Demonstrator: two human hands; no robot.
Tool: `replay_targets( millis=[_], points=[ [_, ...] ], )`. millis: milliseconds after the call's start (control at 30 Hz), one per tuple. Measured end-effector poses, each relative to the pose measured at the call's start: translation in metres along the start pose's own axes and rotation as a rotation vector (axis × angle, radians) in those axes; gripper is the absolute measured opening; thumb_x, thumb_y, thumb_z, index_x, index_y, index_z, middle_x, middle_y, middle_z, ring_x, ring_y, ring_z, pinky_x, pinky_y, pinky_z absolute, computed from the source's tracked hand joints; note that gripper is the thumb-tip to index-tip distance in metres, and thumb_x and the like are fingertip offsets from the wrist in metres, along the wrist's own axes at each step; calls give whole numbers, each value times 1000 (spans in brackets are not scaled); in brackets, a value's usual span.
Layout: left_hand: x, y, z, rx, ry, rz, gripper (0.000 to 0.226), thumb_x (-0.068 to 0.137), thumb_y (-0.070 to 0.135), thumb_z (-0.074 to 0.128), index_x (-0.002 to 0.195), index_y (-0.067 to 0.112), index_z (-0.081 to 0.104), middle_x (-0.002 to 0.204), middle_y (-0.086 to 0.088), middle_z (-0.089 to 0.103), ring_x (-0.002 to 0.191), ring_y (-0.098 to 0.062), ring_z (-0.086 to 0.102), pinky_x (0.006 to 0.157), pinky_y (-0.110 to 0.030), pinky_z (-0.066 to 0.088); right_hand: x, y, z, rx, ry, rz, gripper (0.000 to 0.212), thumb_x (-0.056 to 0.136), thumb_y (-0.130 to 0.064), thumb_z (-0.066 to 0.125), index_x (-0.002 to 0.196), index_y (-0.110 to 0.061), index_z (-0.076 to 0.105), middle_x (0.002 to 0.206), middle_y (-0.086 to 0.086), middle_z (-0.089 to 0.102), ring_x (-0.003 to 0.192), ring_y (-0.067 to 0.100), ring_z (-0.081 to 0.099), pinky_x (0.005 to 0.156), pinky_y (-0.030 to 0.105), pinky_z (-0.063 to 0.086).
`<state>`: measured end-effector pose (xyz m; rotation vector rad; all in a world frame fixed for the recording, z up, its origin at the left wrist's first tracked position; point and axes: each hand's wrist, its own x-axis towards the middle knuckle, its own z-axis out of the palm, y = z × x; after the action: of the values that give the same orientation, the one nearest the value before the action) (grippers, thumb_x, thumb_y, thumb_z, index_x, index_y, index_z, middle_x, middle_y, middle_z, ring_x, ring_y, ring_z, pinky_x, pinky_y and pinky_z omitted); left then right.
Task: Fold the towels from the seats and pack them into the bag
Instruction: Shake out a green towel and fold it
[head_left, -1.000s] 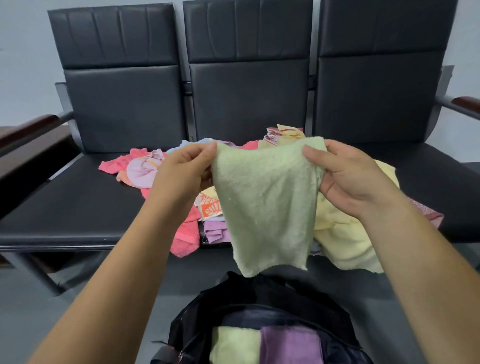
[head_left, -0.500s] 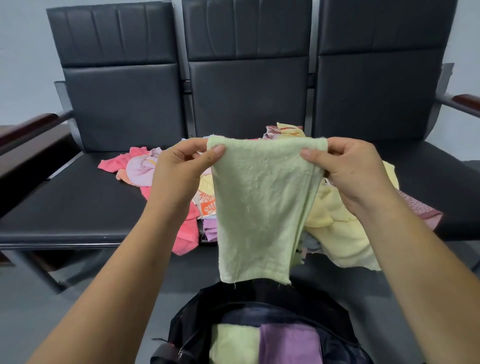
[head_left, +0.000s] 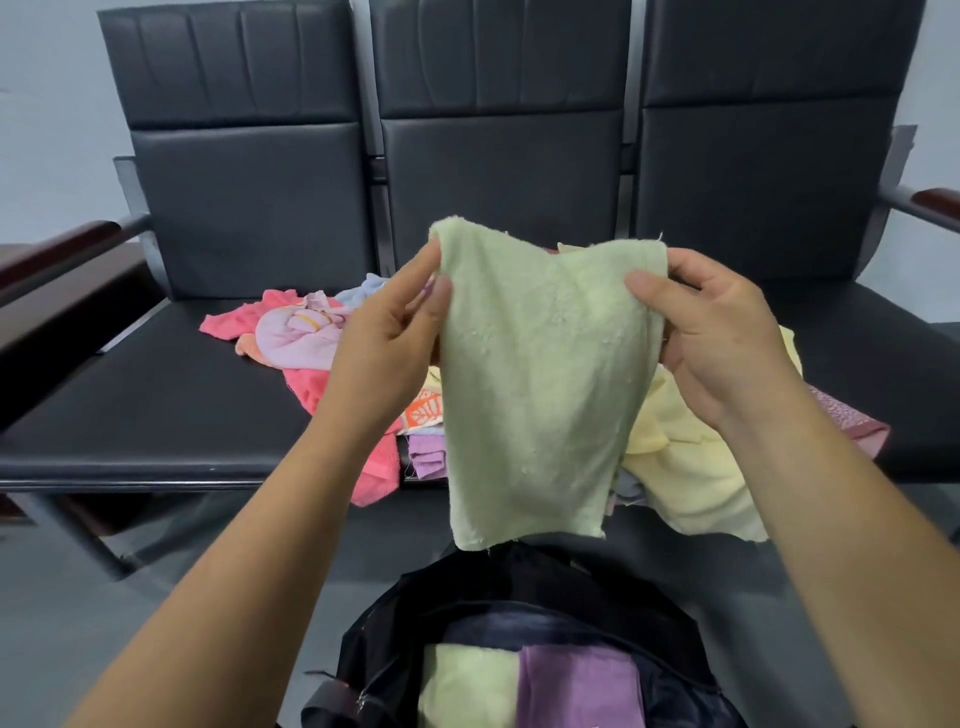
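Grip: my left hand (head_left: 387, 332) and right hand (head_left: 711, 322) pinch the green towel (head_left: 540, 395) by its top corners.
Advice: I'd match corners squarely, then fold above the bag (head_left: 519, 592).

**Figure.** The person's own body, seen from the head camera. Left hand (head_left: 387, 343) and right hand (head_left: 727, 338): both bare. The fingernails are short and rounded, clearest on the left thumbnail (head_left: 442, 287) and the right thumbnail (head_left: 640, 283). Fine creases cross the finger joints. Left forearm (head_left: 244, 577) and right forearm (head_left: 857, 530): bare along their whole visible length, smooth in outline and narrowest at the wrist (each broadens toward the lower frame edge, as a wide-angle lens renders near parts).
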<state>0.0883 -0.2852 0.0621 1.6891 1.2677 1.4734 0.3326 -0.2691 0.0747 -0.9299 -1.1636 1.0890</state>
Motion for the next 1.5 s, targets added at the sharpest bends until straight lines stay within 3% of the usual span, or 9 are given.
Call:
replay_targets(
  millis=[167,267,433,567,700,800,933,1133,1500],
  points=[
    [1,-3,-2,-222,-330,-172,73,101,6,58,155,42,25,133,6,67,116,-17,68,88,-34,59,-1,2,-1,-3,-503,158,76,91,-3,69,151,-37,38,141,4,62,122,26,66,92,50,58],
    [5,-14,-11,-310,-411,-318,73,91,-8,61,150,28,40,125,-9,71,117,-26,67,97,-40,54,2,22,-2,-363,-399,148,96,80,4,81,152,-40,35,133,-3,67,118,17,67,100,49,54],
    [5,-21,-11,-50,-154,-337,41,99,10,62,131,35,58,82,-7,63,83,-24,59,83,-40,51,4,34,3,-425,-234,77,64,86,3,74,130,-41,59,126,14,64,109,41,64,95,57,55],
    [5,-16,-7,-54,-142,-306,23,103,17,56,95,24,76,94,-6,66,85,-22,56,79,-40,51,6,32,7,-275,-148,219,19,93,2,68,94,-14,79,117,12,73,110,25,70,101,45,56],
    [4,-11,-7,-225,-308,-478,31,82,36,73,101,11,75,106,-7,75,97,-18,68,86,-37,58,5,29,6,-417,-243,275,11,94,-10,70,100,-10,79,115,5,75,113,16,68,100,33,54],
    [3,-15,-16,174,-500,-365,48,71,24,89,116,26,72,110,7,75,101,-11,71,88,-27,56,-1,21,5,-586,-409,210,39,76,-22,88,113,-23,76,128,-10,65,122,3,57,94,13,44],
    [4,-12,-14,399,-406,-233,18,86,16,79,97,31,76,81,9,70,59,-7,52,57,-18,43,-2,16,5,-868,-424,52,36,78,-13,86,108,-28,74,116,-16,63,109,4,55,79,4,38],
    [4,-14,-11,138,-332,-236,9,99,21,65,106,23,70,100,-7,71,89,-25,68,87,-48,59,4,24,3,-477,-257,20,16,84,-10,80,93,-22,75,100,-4,71,93,8,64,82,26,53],
    [10,-13,-7,-412,-185,-404,25,81,13,73,106,14,71,90,-3,74,81,-17,70,72,-30,57,8,24,-3,227,-219,398,37,86,7,67,120,-9,64,110,13,75,96,22,76,79,33,63]
  ],
)
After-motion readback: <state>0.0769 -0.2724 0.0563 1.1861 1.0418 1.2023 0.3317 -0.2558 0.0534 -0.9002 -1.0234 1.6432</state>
